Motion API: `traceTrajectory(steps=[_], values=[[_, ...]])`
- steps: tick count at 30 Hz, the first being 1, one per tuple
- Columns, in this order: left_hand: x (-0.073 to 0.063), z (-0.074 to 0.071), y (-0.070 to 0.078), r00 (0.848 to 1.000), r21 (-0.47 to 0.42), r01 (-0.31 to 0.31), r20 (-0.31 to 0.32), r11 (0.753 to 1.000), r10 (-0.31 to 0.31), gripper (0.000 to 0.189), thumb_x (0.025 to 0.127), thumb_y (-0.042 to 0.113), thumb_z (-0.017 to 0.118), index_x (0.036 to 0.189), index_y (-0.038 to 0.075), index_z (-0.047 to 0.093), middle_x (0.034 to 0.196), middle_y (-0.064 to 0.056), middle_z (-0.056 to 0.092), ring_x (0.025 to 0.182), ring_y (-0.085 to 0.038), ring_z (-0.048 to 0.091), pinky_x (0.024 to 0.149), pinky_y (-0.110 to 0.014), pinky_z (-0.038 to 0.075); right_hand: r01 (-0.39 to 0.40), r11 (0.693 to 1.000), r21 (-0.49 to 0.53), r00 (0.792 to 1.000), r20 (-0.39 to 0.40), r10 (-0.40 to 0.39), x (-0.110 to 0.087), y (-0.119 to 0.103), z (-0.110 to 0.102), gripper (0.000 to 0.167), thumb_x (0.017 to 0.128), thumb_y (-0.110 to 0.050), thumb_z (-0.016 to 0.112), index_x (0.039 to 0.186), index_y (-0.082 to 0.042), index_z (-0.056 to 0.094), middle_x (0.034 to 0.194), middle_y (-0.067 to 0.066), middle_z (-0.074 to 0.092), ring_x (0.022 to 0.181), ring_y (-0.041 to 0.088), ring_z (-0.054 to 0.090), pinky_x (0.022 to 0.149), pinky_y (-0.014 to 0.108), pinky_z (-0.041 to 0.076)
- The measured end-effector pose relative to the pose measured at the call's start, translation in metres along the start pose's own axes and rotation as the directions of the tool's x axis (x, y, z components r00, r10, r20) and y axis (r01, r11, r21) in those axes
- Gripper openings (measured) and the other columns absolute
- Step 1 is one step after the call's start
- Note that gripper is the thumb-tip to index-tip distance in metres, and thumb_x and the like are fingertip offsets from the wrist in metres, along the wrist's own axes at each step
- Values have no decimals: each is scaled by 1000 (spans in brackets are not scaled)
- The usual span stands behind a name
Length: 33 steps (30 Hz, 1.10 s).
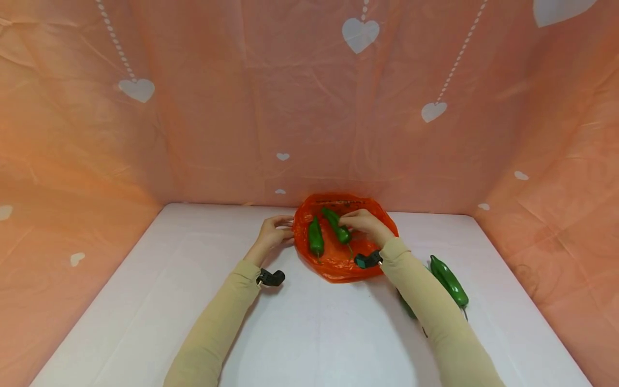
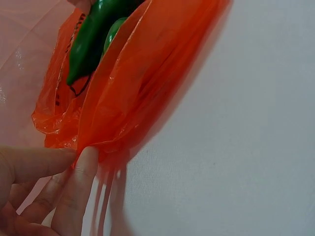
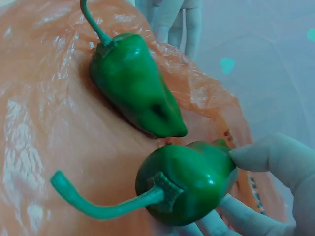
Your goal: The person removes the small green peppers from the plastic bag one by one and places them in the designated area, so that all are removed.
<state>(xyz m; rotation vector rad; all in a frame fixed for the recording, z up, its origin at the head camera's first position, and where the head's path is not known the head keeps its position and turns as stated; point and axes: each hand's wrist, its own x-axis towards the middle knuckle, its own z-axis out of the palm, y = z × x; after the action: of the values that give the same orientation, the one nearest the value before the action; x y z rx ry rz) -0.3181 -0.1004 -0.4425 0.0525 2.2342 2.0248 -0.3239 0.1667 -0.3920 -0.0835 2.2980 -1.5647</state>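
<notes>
At the back of the table lies an orange-red plastic bag (image 1: 338, 271), its mouth spread wide. My left hand (image 1: 275, 234) pinches the left edge of the bag between thumb and finger, as the left wrist view shows at the bag's rim (image 2: 88, 142). Over the bag, my right hand (image 1: 365, 223) holds a green pepper (image 1: 337, 226) by its body, thumb on one side and fingers beneath. Its curved stem (image 3: 108, 210) points away from the hand. A second green pepper (image 1: 316, 239) lies inside the bag, just left of the held one.
To the right on the white table (image 1: 309, 333) lies a green pepper (image 1: 450, 282). Another pepper (image 1: 406, 305) shows partly from behind the right sleeve (image 1: 425, 295). An orange cloth with white hearts (image 1: 309, 107) hangs round the table's back and sides.
</notes>
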Motion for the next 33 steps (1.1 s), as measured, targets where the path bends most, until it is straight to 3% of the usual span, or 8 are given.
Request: traceTrajectory(steps=[5, 12, 22, 33], values=[[0, 0, 0, 1000, 7, -4, -1, 1000, 4, 45, 84, -11, 62, 128, -2, 57, 119, -24, 58, 76, -27, 67, 72, -36, 58, -36, 999, 10, 999, 2, 36, -9, -4, -9, 44, 93, -22, 62, 127, 4, 57, 113, 10, 60, 87, 20, 58, 85, 38, 53], [-1, 1, 1, 1000, -7, 0, 3, 1000, 0, 45, 84, -12, 61, 128, -3, 56, 120, -25, 57, 73, -24, 66, 69, -34, 59, -3, 1000, 9, 999, 37, 2, -30, 0, -26, 47, 94, -20, 61, 133, 5, 51, 103, 6, 61, 71, 15, 55, 74, 31, 54], [-1, 5, 1, 1000, -73, 14, 7, 997, -14, 47, 82, -17, 58, 127, -5, 55, 119, -25, 56, 68, -18, 63, 65, -31, 59, 14, 996, -93, 999, 34, -11, -71, 8, -59, 52, 95, -21, 57, 137, 6, 45, 113, 13, 57, 87, 21, 54, 84, 36, 54], [-1, 6, 2, 1000, -53, -13, 12, 999, 13, 47, 82, -16, 59, 127, -5, 55, 120, -27, 56, 67, -18, 64, 64, -30, 59, 16, 997, -70, 1000, 9, -15, -116, 37, -105, 56, 97, -22, 54, 139, 11, 37, 101, 5, 66, 90, 17, 63, 87, 42, 53]])
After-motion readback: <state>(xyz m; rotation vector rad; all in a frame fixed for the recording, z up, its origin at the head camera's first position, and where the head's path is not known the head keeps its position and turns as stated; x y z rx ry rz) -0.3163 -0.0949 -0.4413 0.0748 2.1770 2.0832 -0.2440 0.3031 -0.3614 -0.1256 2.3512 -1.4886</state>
